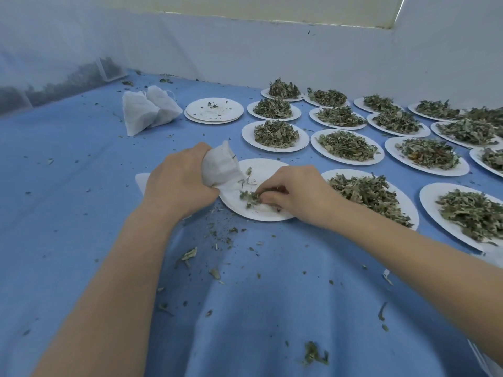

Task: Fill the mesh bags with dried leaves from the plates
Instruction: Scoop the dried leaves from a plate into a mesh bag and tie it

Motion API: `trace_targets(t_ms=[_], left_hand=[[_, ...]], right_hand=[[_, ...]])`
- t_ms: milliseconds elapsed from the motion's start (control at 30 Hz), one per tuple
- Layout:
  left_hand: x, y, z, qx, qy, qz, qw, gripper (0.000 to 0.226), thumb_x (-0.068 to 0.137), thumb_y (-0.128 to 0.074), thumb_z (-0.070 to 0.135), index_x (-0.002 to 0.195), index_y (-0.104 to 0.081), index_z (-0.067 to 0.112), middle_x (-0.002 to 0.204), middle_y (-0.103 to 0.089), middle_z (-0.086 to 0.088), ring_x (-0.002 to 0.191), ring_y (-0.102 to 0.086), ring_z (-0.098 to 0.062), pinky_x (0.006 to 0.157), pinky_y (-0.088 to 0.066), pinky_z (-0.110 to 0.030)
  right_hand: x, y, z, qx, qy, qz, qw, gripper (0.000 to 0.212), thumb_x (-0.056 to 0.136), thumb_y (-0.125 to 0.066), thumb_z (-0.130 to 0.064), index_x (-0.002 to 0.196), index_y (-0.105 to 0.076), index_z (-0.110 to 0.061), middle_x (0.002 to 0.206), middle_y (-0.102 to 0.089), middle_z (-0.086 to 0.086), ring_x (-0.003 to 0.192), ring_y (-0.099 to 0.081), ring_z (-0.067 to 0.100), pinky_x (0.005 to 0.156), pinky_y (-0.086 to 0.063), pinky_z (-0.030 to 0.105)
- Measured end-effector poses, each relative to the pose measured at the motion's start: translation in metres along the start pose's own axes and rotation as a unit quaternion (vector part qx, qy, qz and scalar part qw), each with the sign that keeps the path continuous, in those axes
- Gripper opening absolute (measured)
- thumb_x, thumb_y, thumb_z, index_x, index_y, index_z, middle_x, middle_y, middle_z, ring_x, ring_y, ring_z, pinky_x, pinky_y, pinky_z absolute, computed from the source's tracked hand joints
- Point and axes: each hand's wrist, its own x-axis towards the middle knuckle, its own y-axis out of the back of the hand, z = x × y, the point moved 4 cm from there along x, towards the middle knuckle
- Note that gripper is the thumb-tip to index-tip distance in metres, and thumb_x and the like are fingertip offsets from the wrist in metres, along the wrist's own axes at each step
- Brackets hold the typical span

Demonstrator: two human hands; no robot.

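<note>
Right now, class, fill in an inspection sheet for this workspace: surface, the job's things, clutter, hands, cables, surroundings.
Surface: blue cloth covering the work area, wrinkled near the camera.
Job's things: mesh bag held over the near plate, which is almost emptied; many plates heaped with dried leaves to the right; two filled bags and a stack of emptied plates farther back.
Clutter: leaf crumbs scattered over the cloth.
Hands: left hand grips the bag; right hand pinches the last leaves on the near plate.
Cables: nothing seen.
Surroundings: white netting wall behind and to the left.
</note>
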Motion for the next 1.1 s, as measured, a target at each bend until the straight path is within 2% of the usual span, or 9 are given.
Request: trace_targets(t_ms=[167,267,367,467,567,700,800,967,1100], left_hand=[[-0.001,-0.002,0.006,0.041,-0.032,-0.008,0.999,0.039,0.071,-0.065,0.018,0.107,-0.051,0.019,0.091,-0.055,0.000,0.086,-0.050,-0.026,0.065,-0.034,-0.031],[-0.002,-0.006,0.012,0.045,-0.059,-0.013,0.997,0.041,0.070,-0.065,0.019,0.109,-0.051,0.019,0.095,-0.058,-0.001,0.088,-0.053,-0.027,0.067,-0.039,-0.033],[-0.002,-0.008,0.017,0.026,-0.069,-0.005,0.997,0.039,0.068,-0.065,0.018,0.104,-0.051,0.018,0.086,-0.054,0.003,0.084,-0.051,-0.026,0.065,-0.037,-0.032],[-0.002,-0.008,0.018,-0.039,-0.050,-0.002,0.998,0.031,0.065,-0.068,0.019,0.083,-0.044,0.021,0.073,-0.048,0.007,0.077,-0.050,-0.025,0.061,-0.038,-0.033],[-0.003,-0.005,0.017,-0.154,-0.015,0.022,0.988,0.031,0.062,-0.071,0.019,0.086,-0.052,0.020,0.076,-0.056,0.005,0.078,-0.053,-0.022,0.065,-0.045,-0.037],[-0.005,0.000,0.019,-0.216,-0.021,0.057,0.975,0.035,0.058,-0.072,0.030,0.090,-0.057,0.028,0.071,-0.057,0.012,0.070,-0.052,-0.011,0.060,-0.040,-0.018],[-0.004,-0.002,0.024,-0.179,-0.034,0.055,0.982,0.027,0.065,-0.070,0.034,0.078,-0.047,0.035,0.066,-0.051,0.017,0.065,-0.049,-0.003,0.057,-0.034,-0.006],[-0.003,-0.002,0.027,-0.138,-0.057,0.070,0.986,0.032,0.067,-0.072,0.033,0.090,-0.051,0.024,0.069,-0.048,0.014,0.075,-0.052,-0.017,0.064,-0.038,-0.029],[-0.002,0.002,0.017,-0.137,-0.029,0.046,0.989,0.041,0.064,-0.068,0.027,0.100,-0.050,0.030,0.080,-0.056,0.011,0.085,-0.055,-0.020,0.070,-0.046,-0.035]], right_hand=[[0.012,0.044,-0.006,-0.027,-0.007,0.082,0.996,0.017,0.089,-0.063,-0.025,0.102,-0.074,-0.022,0.087,-0.068,-0.003,0.076,-0.052,0.006,0.071,-0.037,0.014],[0.020,0.048,-0.026,-0.090,0.056,0.055,0.993,0.019,0.091,-0.060,-0.022,0.105,-0.073,-0.019,0.100,-0.069,0.002,0.089,-0.058,0.012,0.084,-0.040,0.023],[0.026,0.041,-0.043,-0.126,0.100,0.039,0.986,0.018,0.089,-0.060,-0.020,0.100,-0.074,-0.019,0.089,-0.068,0.005,0.085,-0.061,0.021,0.077,-0.042,0.030],[0.027,0.042,-0.047,0.004,0.088,0.062,0.994,0.017,0.084,-0.066,-0.016,0.099,-0.075,-0.019,0.082,-0.071,-0.002,0.072,-0.061,0.010,0.070,-0.044,0.016],[0.026,0.042,-0.041,0.137,0.049,0.031,0.989,0.025,0.084,-0.067,-0.013,0.105,-0.073,-0.026,0.089,-0.069,-0.014,0.084,-0.062,-0.004,0.085,-0.049,0.019],[0.029,0.041,-0.038,0.142,0.025,0.038,0.989,0.021,0.083,-0.066,-0.008,0.095,-0.076,-0.022,0.090,-0.071,-0.008,0.082,-0.065,0.003,0.083,-0.050,0.022],[0.034,0.039,-0.042,0.139,0.021,0.076,0.987,0.016,0.076,-0.071,-0.013,0.086,-0.077,-0.024,0.070,-0.068,-0.012,0.062,-0.058,-0.006,0.060,-0.043,0.008],[0.038,0.022,-0.053,0.075,0.070,-0.018,0.995,0.030,0.092,-0.055,-0.028,0.065,-0.058,-0.041,0.049,-0.050,-0.014,0.052,-0.045,-0.003,0.052,-0.032,0.014],[0.038,0.029,-0.049,0.095,0.096,-0.090,0.987,0.022,0.093,-0.055,-0.024,0.093,-0.065,-0.044,0.074,-0.060,-0.030,0.073,-0.056,-0.008,0.069,-0.043,0.010]])
